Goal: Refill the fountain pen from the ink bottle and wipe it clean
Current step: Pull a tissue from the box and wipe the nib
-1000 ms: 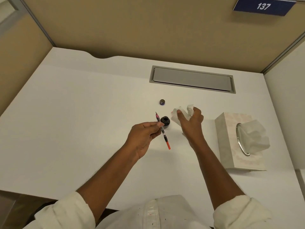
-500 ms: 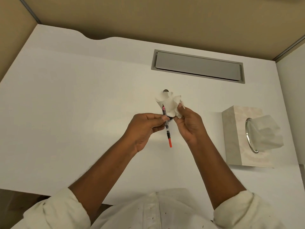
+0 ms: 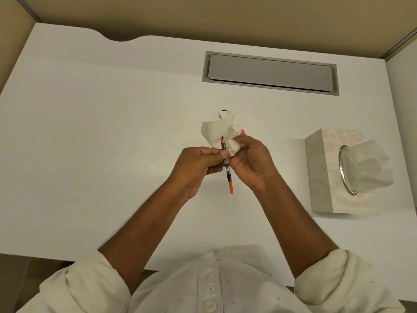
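Head view, left hand (image 3: 198, 163) pinching a slim clear-barrelled fountain pen with orange end (image 3: 226, 164) above the white desk (image 3: 90, 132), right hand (image 3: 252, 161) gripping a crumpled white tissue (image 3: 220, 134) around its nib, beige tissue box (image 3: 325, 172) at right

A grey lidded hatch (image 3: 269, 73) sits recessed in the white desk (image 3: 101, 132), near the tan partition wall (image 3: 203, 16).

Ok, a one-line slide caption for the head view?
Left hand holds the fountain pen while the right hand holds a crumpled tissue at its nib.
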### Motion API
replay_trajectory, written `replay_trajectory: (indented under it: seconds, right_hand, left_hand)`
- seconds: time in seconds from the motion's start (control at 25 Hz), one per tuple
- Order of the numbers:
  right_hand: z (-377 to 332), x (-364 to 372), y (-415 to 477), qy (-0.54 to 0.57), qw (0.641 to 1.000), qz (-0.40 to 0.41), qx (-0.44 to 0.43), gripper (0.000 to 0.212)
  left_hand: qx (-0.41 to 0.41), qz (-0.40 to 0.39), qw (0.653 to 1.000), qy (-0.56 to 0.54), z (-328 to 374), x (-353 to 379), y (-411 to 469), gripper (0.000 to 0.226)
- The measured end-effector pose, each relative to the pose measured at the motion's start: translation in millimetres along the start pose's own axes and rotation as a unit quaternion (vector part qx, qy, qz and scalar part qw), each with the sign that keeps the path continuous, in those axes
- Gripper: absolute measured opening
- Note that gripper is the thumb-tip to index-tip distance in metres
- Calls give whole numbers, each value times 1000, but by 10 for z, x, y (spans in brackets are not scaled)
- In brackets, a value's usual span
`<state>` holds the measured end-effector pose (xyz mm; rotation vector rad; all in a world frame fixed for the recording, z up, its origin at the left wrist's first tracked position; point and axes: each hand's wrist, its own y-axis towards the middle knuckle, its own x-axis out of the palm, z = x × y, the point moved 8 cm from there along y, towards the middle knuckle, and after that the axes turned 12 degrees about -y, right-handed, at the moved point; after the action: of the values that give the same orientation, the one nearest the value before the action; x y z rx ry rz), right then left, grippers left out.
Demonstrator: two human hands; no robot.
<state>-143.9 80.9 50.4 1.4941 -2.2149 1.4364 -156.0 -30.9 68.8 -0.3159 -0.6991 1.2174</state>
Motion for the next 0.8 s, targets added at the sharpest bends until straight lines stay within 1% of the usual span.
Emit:
replay_trajectory:
  seconds: [0.08, 0.12, 0.24, 0.36, 0.48, 0.64, 0.72, 0.8]
  right_hand:
    - [1, -34, 21, 43, 999, 5, 0, 48]
    - [-11, -40, 28, 43, 999, 2, -6, 51]
    - [-46, -15, -14, -11, 999, -26, -24, 35]
    - [-38, 15, -55, -23, 998, -53, -19, 23]
    - [-9, 37, -62, -41, 997, -62, 1, 23]
    - [-6, 82, -79, 12, 995, -95, 30, 29]
    - [-21, 92, -107, 12, 993, -115, 38, 33]
    - [-20, 95, -113, 20, 991, -128, 37, 29]
  left_hand:
    - [6, 7, 1000, 15, -4, -6, 5, 12]
    - [9, 10, 1000, 21, -4, -9, 8, 10]
    - [9, 16, 999, 27, -22, 2, 8, 8]
    - [8, 20, 999, 36, -17, 1, 11, 9]
    - [13, 26, 998, 51, 6, -2, 18, 8]
    - [-1, 29, 998, 60, 0, -17, 26, 9]
    - [-7, 33, 997, 67, 4, -31, 39, 12]
    - [-13, 39, 997, 69, 16, -42, 48, 13]
